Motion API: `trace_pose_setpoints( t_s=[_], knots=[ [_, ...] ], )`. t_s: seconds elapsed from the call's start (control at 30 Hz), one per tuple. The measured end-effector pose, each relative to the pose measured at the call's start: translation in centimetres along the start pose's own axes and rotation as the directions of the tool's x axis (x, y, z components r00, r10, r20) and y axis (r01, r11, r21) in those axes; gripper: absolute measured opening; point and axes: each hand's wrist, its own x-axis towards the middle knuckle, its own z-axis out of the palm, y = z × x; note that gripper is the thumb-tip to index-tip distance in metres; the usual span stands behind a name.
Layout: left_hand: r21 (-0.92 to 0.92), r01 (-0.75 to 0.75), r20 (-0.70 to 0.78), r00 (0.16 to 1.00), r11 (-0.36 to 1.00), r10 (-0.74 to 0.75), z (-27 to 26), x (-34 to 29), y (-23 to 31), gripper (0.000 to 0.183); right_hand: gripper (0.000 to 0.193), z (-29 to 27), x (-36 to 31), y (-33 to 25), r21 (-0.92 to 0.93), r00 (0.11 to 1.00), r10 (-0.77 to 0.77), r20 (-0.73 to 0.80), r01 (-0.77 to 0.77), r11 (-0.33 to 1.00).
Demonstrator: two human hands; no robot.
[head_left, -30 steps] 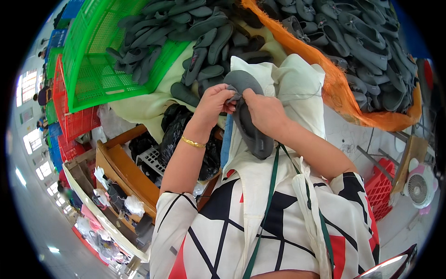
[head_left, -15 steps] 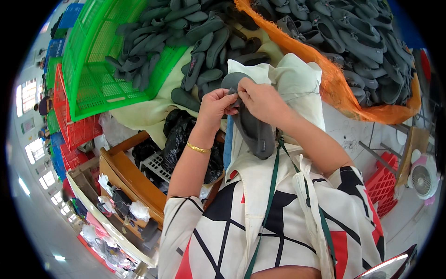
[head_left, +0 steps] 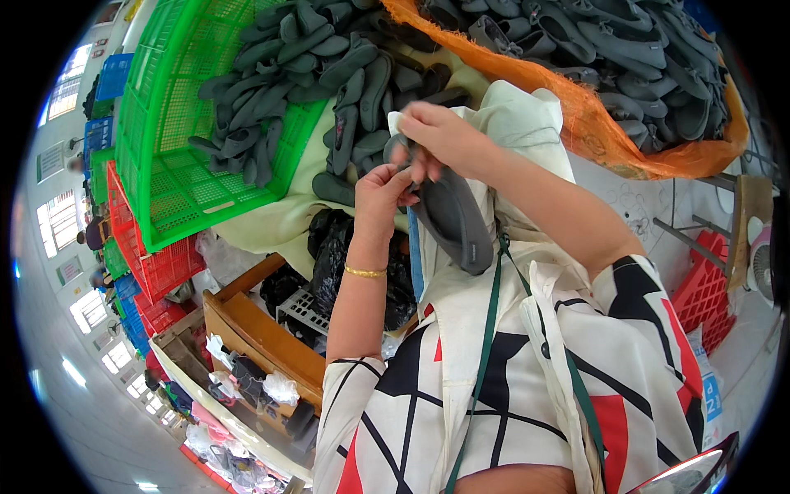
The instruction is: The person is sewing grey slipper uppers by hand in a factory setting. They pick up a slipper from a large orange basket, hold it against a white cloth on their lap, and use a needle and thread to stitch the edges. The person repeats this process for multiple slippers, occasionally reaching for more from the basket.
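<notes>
Both grips pinch the top end of one grey shoe sole [head_left: 451,218], held up in front of the chest: the right hand [head_left: 440,136] closed on it from above, the left hand [head_left: 380,193] from below. Behind, a green crate [head_left: 177,177] holds more grey soles [head_left: 271,107], an orange mesh sack [head_left: 592,123] another heap. A gold bracelet [head_left: 364,271] circles the left wrist.

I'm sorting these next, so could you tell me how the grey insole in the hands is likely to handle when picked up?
The grey insole looks thin and hangs from both hands, left hand and right hand, so it is probably bendy and light. Being flat, it should not roll.
</notes>
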Motion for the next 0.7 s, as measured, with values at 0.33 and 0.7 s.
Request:
trace_pose_setpoints(
  t_s=[0.33,0.7],
  knots=[
    [0.032,-0.036,0.061,0.998,0.999,0.034,0.2,0.0,0.7,0.016,0.006,-33.4,-15.4,-6.6,0.067,0.409,-0.244,-0.879,0.614,0.787],
    [0.288,-0.213,0.018,0.976,0.933,0.218,0.4,0.0,-0.2,0.026,0.025,-21.2,-10.9,-1.7,-0.516,0.733,-0.506,-0.454,0.247,0.820]
  ],
)
